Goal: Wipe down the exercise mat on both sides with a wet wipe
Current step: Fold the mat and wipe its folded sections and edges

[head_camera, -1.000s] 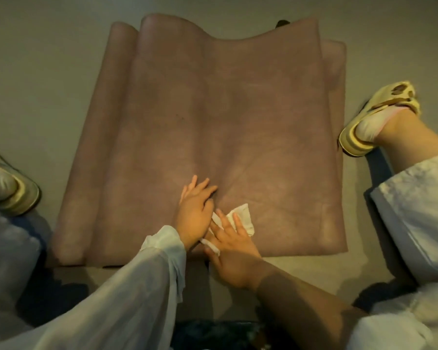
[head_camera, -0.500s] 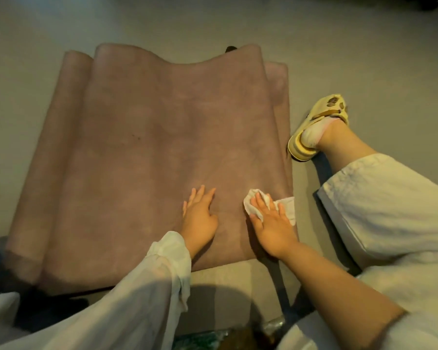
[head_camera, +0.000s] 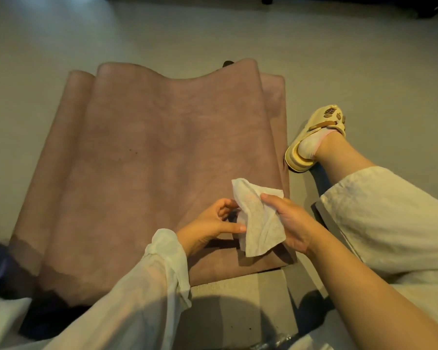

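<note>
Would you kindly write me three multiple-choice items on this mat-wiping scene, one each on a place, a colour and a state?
1. Where is the wipe?
A. Flat on the mat
B. Held up between both hands above the mat
C. On the floor by the shoe

2. What colour is the mat?
A. Bright blue
B. Black
C. Dusty pink-brown

3. How does the mat lie?
A. Rolled into a tight tube
B. Spread on the floor with wavy folds
C. Hung on a wall

Answers:
1 B: the left hand and right hand both pinch the wipe, lifted off the surface.
2 C: the mat shows a muted pink-brown.
3 B: it lies open on the floor, its far edge rippled over a lower layer.
</note>
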The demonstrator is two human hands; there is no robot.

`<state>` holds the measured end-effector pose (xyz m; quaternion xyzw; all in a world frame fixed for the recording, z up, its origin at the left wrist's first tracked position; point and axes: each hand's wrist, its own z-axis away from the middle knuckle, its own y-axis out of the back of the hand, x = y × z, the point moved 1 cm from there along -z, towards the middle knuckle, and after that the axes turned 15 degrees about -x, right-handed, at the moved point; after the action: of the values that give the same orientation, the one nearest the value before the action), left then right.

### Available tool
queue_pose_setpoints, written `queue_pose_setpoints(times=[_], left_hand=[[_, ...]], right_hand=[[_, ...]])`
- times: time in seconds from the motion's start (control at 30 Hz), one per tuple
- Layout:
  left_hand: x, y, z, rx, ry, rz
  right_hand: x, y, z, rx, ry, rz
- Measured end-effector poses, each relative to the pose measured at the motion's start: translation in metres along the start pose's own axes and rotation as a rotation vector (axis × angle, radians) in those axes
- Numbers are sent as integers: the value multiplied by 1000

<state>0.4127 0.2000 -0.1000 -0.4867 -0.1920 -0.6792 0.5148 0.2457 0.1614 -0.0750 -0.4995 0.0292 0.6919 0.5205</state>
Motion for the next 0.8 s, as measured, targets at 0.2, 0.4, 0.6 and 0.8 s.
queue_pose_setpoints(times=[0.2,0.4,0.6,0.8], left_hand=[[-6,-9,-10,-38,53,312],[-6,-1,-14,419,65,74],[0,-12,-21,617,128,-543],[4,-36,-21,195,-34,-346]], right_hand=[[3,8,-3,32,99,3],[7,17,-6,467,123,466],[22,9,-15,519,159,745],[31,-4,-18,225,103,369]])
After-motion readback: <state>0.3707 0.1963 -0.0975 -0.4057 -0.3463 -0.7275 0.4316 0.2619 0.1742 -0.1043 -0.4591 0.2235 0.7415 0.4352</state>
